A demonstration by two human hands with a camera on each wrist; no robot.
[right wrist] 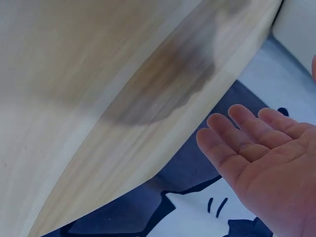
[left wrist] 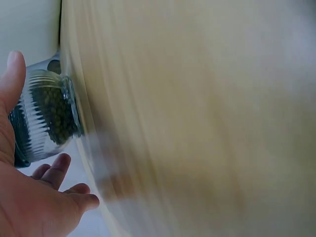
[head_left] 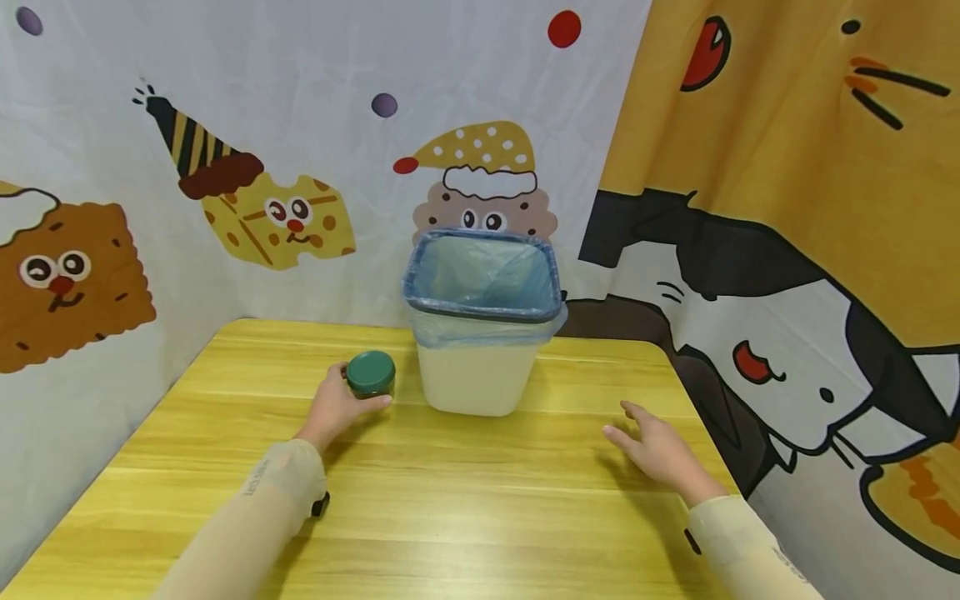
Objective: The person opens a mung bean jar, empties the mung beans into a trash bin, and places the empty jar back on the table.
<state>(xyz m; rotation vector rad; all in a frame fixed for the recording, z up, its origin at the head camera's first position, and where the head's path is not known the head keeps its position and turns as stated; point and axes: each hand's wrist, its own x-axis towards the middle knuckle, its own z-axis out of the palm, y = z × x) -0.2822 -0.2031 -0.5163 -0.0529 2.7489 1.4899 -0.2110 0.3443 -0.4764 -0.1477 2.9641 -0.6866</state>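
Observation:
A glass jar with a green lid stands upright on the table, left of the bin. Through its ribbed side small dark greenish bits show in the left wrist view. My left hand is around the jar, thumb in front and fingers on its far left side. The fingers look spread and relaxed; whether they touch the glass is hard to tell. My right hand hovers over the table's right side, holding nothing, its fingers nearly straight and palm visible in the right wrist view.
A cream bin lined with a blue plastic bag stands at the middle back of the wooden table. Cartoon-printed cloth hangs behind, and a yellow printed curtain on the right.

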